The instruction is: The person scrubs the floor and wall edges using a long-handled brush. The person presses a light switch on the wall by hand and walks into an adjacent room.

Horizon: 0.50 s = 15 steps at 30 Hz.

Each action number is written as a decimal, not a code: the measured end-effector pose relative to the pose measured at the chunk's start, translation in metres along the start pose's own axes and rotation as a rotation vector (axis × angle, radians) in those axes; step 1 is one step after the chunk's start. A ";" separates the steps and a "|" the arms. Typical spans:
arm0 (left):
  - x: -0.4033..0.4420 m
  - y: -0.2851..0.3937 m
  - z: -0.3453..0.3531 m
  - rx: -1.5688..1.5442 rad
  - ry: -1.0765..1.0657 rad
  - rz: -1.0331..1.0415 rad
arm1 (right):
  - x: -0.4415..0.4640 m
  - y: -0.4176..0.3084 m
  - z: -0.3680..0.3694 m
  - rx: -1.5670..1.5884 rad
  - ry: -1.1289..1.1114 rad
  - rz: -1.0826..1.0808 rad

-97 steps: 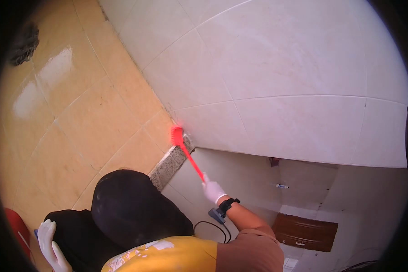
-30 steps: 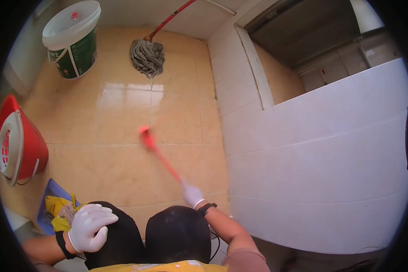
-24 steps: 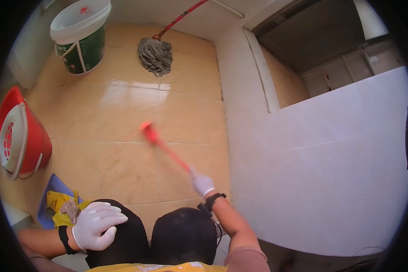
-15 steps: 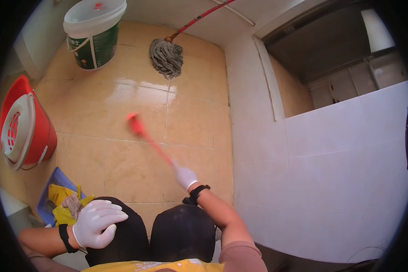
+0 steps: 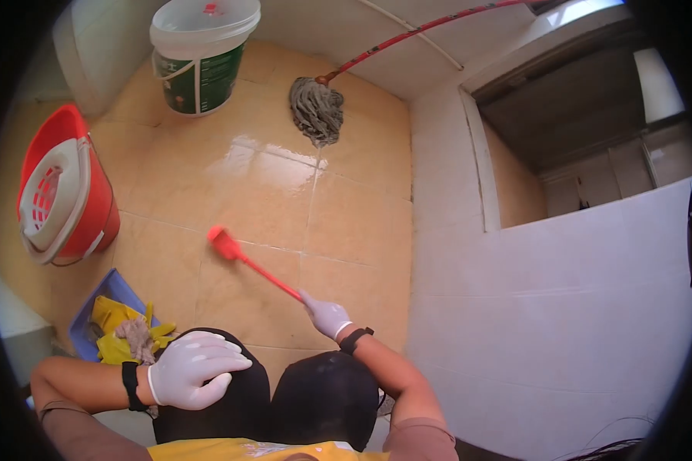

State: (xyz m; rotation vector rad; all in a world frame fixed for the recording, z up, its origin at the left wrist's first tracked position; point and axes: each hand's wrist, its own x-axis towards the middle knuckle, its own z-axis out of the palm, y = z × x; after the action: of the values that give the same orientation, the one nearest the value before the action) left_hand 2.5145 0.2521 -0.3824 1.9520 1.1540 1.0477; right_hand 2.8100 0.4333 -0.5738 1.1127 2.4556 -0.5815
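Red long-handled brush point(image 5: 242, 257) now reaches over the open floor tiles point(image 5: 265, 211), away from the foot of the white wall point(image 5: 515, 330) where its head was moments ago; scrubbing seems to have shifted from edge to open floor. The gloved right hand point(image 5: 327, 316) grips the handle's end. The gloved left hand point(image 5: 196, 370) lies flat, holding nothing, on the left knee point(image 5: 244, 392).

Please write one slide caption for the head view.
White-gloved right hand holds a red long-handled brush; white-gloved left hand rests on black trousers; grey string mop beyond.
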 end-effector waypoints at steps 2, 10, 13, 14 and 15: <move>-0.004 0.008 -0.001 -0.032 0.003 -0.004 | -0.002 -0.018 -0.022 -0.019 -0.023 -0.041; 0.000 0.005 -0.018 -0.159 -0.013 0.079 | -0.069 0.034 -0.087 -0.139 0.176 0.574; 0.004 0.001 -0.019 -0.235 -0.048 0.096 | -0.120 0.056 -0.079 -0.178 0.100 0.786; 0.005 0.002 -0.018 -0.223 -0.034 0.104 | -0.127 0.065 -0.074 -0.174 0.076 0.818; 0.008 0.001 -0.015 -0.223 -0.034 0.117 | -0.142 0.072 -0.071 -0.164 0.045 0.868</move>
State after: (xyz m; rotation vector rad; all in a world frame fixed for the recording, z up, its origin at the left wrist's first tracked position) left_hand 2.5039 0.2605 -0.3721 1.8698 0.8728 1.1468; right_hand 2.9401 0.4256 -0.4590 1.9239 1.7341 -0.0787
